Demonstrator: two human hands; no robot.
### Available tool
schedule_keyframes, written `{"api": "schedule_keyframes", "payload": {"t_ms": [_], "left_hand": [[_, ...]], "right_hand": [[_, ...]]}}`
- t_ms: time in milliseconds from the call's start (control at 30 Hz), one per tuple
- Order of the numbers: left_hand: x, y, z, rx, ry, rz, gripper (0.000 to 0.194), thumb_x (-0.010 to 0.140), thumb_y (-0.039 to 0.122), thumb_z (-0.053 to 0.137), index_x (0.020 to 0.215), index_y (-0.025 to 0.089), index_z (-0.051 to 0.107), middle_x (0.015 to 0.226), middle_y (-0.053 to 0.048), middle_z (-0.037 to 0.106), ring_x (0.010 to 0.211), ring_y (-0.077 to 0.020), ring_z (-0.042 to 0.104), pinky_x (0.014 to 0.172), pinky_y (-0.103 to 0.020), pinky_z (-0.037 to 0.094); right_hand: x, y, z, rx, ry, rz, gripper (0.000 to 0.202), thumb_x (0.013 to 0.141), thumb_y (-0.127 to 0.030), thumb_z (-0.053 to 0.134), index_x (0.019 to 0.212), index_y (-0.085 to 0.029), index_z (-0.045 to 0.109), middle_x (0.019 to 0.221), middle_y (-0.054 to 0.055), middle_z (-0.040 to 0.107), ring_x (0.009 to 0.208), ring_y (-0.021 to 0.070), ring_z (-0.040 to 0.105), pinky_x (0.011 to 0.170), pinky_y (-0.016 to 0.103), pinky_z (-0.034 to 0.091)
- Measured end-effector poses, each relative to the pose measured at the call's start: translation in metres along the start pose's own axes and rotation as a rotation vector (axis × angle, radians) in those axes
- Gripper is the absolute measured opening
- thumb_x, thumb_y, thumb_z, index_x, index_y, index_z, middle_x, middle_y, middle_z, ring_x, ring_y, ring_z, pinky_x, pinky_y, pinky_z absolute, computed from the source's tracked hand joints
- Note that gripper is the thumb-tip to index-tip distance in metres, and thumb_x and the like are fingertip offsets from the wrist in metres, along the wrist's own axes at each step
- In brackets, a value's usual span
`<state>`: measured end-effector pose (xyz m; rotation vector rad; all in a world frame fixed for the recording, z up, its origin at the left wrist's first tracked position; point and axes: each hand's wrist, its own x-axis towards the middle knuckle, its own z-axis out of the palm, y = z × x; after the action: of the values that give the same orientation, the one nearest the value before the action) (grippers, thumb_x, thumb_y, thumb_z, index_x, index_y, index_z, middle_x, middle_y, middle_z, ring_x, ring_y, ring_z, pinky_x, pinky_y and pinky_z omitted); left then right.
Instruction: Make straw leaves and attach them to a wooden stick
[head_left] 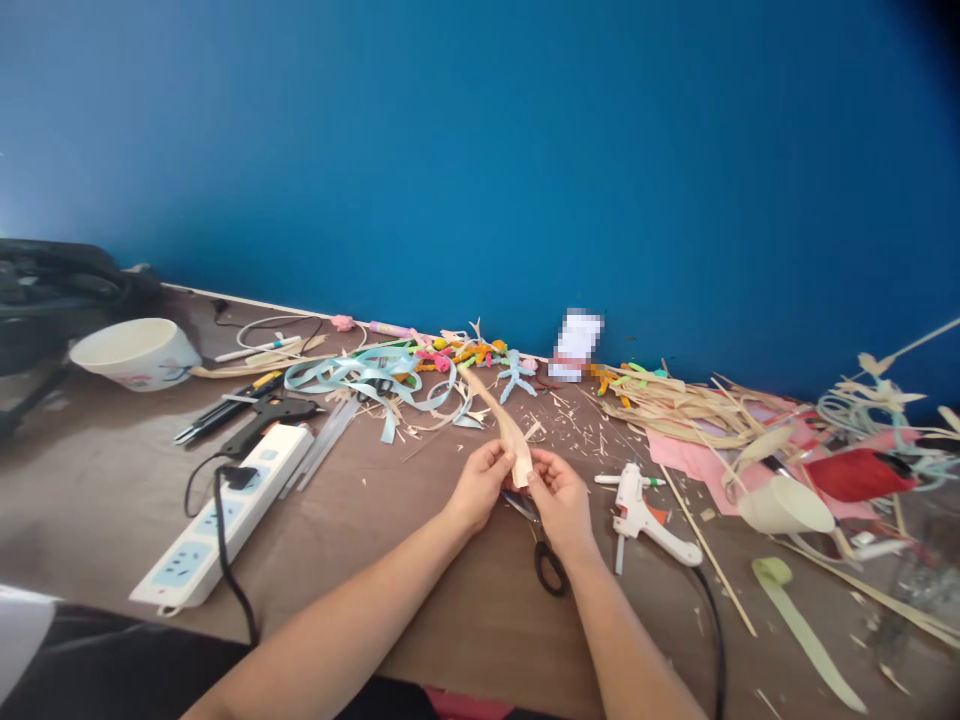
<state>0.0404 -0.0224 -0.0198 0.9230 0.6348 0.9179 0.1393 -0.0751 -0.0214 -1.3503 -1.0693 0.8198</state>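
Observation:
A pale, dried husk strip (pixel 504 425) is held up above the table, its narrow end pointing away and its wide end near me. My left hand (pixel 480 485) pinches the left edge of that wide end between thumb and fingers. On the opposite edge, my right hand (pixel 559 498) grips the same strip. Beneath my hands lies a pair of scissors (pixel 551 568) with black handles, its blades partly hidden. A white glue gun (pixel 646 515) rests just right of my right hand.
At left lie a white power strip (pixel 225 515), a black glue gun (pixel 266 420) and a white bowl (pixel 135 352). Light-blue ribbon (pixel 352 370) tangles at the back. Piled husks (pixel 690 405), pink paper (pixel 686 455) and a green ribbon (pixel 806 625) occupy the right. Cords cross the table.

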Motion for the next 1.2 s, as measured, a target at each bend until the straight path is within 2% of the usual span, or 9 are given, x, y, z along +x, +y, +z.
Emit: {"api": "schedule_keyframes", "payload": {"t_ms": [133, 233, 367, 533, 667, 833, 933, 1067, 1200], "left_hand": [[-0.003, -0.003, 0.004, 0.073, 0.176, 0.073, 0.018, 0.072, 0.032, 0.05, 0.071, 0.015, 0.047, 0.058, 0.005, 0.043, 0.05, -0.0062, 0.038, 0.05, -0.018, 0.032], [-0.007, -0.002, 0.005, 0.186, 0.223, 0.131, 0.017, 0.076, 0.029, 0.044, 0.065, 0.016, 0.042, 0.055, 0.006, 0.036, 0.05, -0.0066, 0.034, 0.05, -0.019, 0.03], [-0.01, 0.002, 0.001, 0.427, 0.257, 0.266, 0.019, 0.079, 0.029, 0.038, 0.066, 0.017, 0.041, 0.058, 0.004, 0.038, 0.055, -0.0085, 0.036, 0.053, -0.02, 0.031], [-0.01, 0.004, -0.001, 0.595, 0.264, 0.317, 0.022, 0.082, 0.031, 0.035, 0.069, 0.016, 0.045, 0.058, 0.003, 0.041, 0.055, -0.009, 0.038, 0.053, -0.021, 0.031], [-0.01, 0.005, -0.001, 0.62, 0.247, 0.322, 0.023, 0.082, 0.033, 0.035, 0.071, 0.015, 0.046, 0.06, 0.003, 0.044, 0.055, -0.0091, 0.04, 0.053, -0.02, 0.032], [-0.012, 0.005, 0.0, 0.625, 0.304, 0.339, 0.024, 0.083, 0.032, 0.034, 0.07, 0.016, 0.046, 0.06, 0.002, 0.045, 0.057, -0.0093, 0.042, 0.055, -0.02, 0.034], [-0.014, 0.002, -0.001, 0.667, 0.278, 0.332, 0.024, 0.083, 0.033, 0.033, 0.072, 0.016, 0.046, 0.06, 0.002, 0.046, 0.056, -0.0093, 0.042, 0.054, -0.02, 0.034], [-0.016, 0.0, -0.001, 0.735, 0.133, 0.301, 0.022, 0.082, 0.035, 0.037, 0.078, 0.016, 0.048, 0.057, 0.003, 0.048, 0.05, -0.0085, 0.043, 0.051, -0.02, 0.032], [-0.015, 0.0, -0.002, 0.662, 0.071, 0.228, 0.026, 0.08, 0.04, 0.041, 0.073, 0.016, 0.046, 0.052, 0.004, 0.046, 0.046, -0.0076, 0.041, 0.046, -0.019, 0.03]], "right_hand": [[-0.008, -0.006, 0.009, -0.269, 0.037, -0.102, 0.02, 0.071, -0.016, 0.049, 0.091, -0.018, 0.051, 0.065, -0.001, 0.052, 0.058, 0.0122, 0.052, 0.057, 0.024, 0.043], [-0.012, -0.009, 0.014, -0.334, -0.012, -0.103, 0.003, 0.072, -0.019, 0.05, 0.074, -0.019, 0.049, 0.062, -0.001, 0.053, 0.056, 0.0117, 0.05, 0.054, 0.023, 0.04], [-0.013, -0.01, 0.014, -0.2, -0.077, -0.035, 0.017, 0.074, -0.027, 0.051, 0.061, -0.018, 0.046, 0.055, -0.002, 0.05, 0.053, 0.0115, 0.049, 0.053, 0.023, 0.039], [-0.011, -0.008, 0.01, 0.111, -0.121, 0.124, 0.016, 0.072, -0.026, 0.055, 0.06, -0.017, 0.047, 0.052, -0.003, 0.052, 0.052, 0.011, 0.05, 0.054, 0.023, 0.04], [-0.011, -0.009, 0.006, 0.156, -0.106, 0.139, 0.015, 0.073, -0.024, 0.054, 0.06, -0.017, 0.048, 0.053, -0.003, 0.053, 0.052, 0.0104, 0.05, 0.054, 0.022, 0.041], [-0.011, -0.012, 0.006, 0.148, -0.144, 0.16, 0.016, 0.074, -0.025, 0.052, 0.061, -0.017, 0.047, 0.052, -0.003, 0.051, 0.049, 0.0099, 0.049, 0.051, 0.022, 0.04], [-0.011, -0.017, 0.005, 0.074, -0.166, 0.129, 0.017, 0.075, -0.027, 0.05, 0.061, -0.018, 0.046, 0.052, -0.003, 0.049, 0.048, 0.0095, 0.047, 0.049, 0.021, 0.039], [-0.011, -0.021, 0.003, -0.092, -0.155, 0.076, 0.022, 0.077, -0.035, 0.048, 0.065, -0.016, 0.05, 0.052, -0.002, 0.05, 0.047, 0.0106, 0.047, 0.046, 0.021, 0.038], [-0.012, -0.018, 0.0, -0.166, -0.146, 0.058, 0.028, 0.078, -0.039, 0.046, 0.064, -0.016, 0.051, 0.05, -0.001, 0.05, 0.046, 0.0112, 0.048, 0.046, 0.022, 0.038]]}}
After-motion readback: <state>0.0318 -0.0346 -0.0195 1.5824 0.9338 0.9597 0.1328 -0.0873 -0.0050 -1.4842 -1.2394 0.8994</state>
